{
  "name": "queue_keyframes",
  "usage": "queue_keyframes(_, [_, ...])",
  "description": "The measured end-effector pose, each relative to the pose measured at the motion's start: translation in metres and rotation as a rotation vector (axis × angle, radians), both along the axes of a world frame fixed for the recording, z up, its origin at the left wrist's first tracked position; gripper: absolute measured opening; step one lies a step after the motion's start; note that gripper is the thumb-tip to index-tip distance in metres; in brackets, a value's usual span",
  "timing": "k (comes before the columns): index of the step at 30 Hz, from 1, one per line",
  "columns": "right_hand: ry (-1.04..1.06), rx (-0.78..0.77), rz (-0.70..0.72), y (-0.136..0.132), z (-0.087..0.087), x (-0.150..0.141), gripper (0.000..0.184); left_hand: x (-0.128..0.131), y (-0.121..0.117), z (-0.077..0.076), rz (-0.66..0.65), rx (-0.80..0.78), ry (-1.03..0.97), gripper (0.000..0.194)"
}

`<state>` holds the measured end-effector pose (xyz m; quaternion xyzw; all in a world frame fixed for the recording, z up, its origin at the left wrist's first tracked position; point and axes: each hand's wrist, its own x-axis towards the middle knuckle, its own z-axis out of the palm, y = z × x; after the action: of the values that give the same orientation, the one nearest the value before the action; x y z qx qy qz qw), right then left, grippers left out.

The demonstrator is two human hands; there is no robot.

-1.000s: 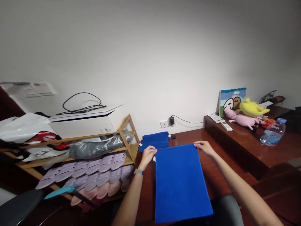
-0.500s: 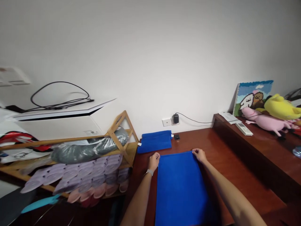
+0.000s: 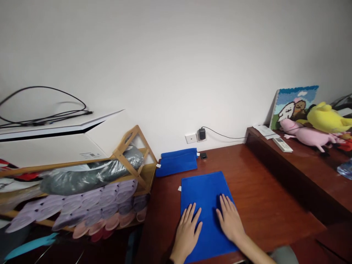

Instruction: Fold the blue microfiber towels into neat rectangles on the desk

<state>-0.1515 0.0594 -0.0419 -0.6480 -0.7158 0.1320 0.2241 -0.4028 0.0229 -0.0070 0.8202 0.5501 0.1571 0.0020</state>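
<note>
A blue cloth (image 3: 205, 189) lies spread flat on the reddish-brown table (image 3: 264, 198), with a small white tag at its left edge. My left hand (image 3: 188, 229) rests palm down on the cloth's left part, fingers spread. On its right part my right hand (image 3: 229, 220) lies flat too, fingers stretched out. Neither hand grips anything. Behind the spread cloth, close to the wall, a folded blue cloth (image 3: 177, 164) with white tags sits at the table's back left corner.
A small black square (image 3: 203, 156) sits beside the folded cloth. Left stands a wooden rack (image 3: 150, 179) with slippers (image 3: 93, 198) and a white box (image 3: 55, 148). On the raised right ledge are a remote control (image 3: 282, 145), plush toys (image 3: 305, 135) and a picture (image 3: 295, 106).
Both hands have let go of the cloth's far corners and come nearer, now flat on it. The cloth lies fully down on the table. The view has shifted slightly.
</note>
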Motion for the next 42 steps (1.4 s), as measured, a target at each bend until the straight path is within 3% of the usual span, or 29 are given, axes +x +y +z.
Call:
queue_keyframes(2, [-0.056,-0.039,0.034,-0.037,-0.012,-0.009,0.073,-0.003,-0.012,-0.006,0.019,-0.023,0.039,0.061])
queue_keyframes(5, [-0.097,-0.049,0.088,-0.055,-0.012,-0.01,0.073,-0.004,-0.018,-0.011,0.067,-0.016,0.062,0.059])
queue_keyframes(8, [-0.114,-0.035,0.193,-0.042,0.006,0.002,0.073,0.002,-0.03,-0.018,0.136,0.007,0.077,0.057])
queue_keyframes(11, [-0.124,-0.041,0.406,-0.018,0.034,0.021,0.073,0.016,-0.053,-0.026,0.248,0.021,0.091,0.058])
queue_keyframes(14, [-0.14,-0.053,0.562,-0.003,0.055,0.033,0.071,0.034,-0.073,-0.025,0.311,0.038,0.092,0.055])
queue_keyframes(15, [-0.141,-0.042,0.533,-0.004,0.057,0.032,0.069,0.039,-0.075,-0.02,0.294,0.05,0.087,0.053])
queue_keyframes(17, [-0.126,-0.021,0.326,-0.016,0.05,0.024,0.067,0.045,-0.07,-0.006,0.199,0.082,0.07,0.051])
queue_keyframes(20, [-0.081,-0.072,-0.034,-0.045,0.02,0.002,0.073,0.045,-0.045,0.015,-0.003,0.083,0.057,0.051])
queue_keyframes(22, [-0.067,-0.116,-0.12,-0.061,0.0,-0.007,0.08,0.042,-0.027,0.019,-0.082,0.03,0.064,0.052])
queue_keyframes(24, [-0.071,-0.103,-0.126,-0.064,-0.01,-0.005,0.083,0.043,-0.015,0.013,-0.078,-0.032,0.072,0.053])
queue_keyframes(26, [-0.085,-0.073,-0.06,-0.055,-0.006,0.008,0.081,0.049,-0.012,0.0,-0.001,-0.062,0.069,0.054])
queue_keyframes(29, [-0.11,-0.067,0.183,-0.027,0.016,0.037,0.077,0.068,-0.024,-0.02,0.157,-0.057,0.056,0.057])
queue_keyframes(31, [-0.136,-0.088,0.36,-0.009,0.032,0.054,0.075,0.081,-0.036,-0.027,0.244,-0.055,0.052,0.059])
queue_keyframes(33, [-0.15,-0.095,0.433,0.003,0.04,0.063,0.073,0.088,-0.046,-0.026,0.286,-0.059,0.055,0.059])
queue_keyframes(35, [-0.111,-0.072,0.309,0.008,0.038,0.065,0.069,0.084,-0.049,-0.019,0.281,-0.046,0.059,0.056])
queue_keyframes(39, [0.162,-0.023,-0.221,0.008,0.014,0.059,0.058,0.053,-0.038,-0.001,0.122,0.026,0.045,0.053])
queue_keyframes(42, [0.262,-0.01,-0.315,0.013,0.004,0.058,0.053,0.032,-0.022,0.005,0.013,0.009,0.062,0.054])
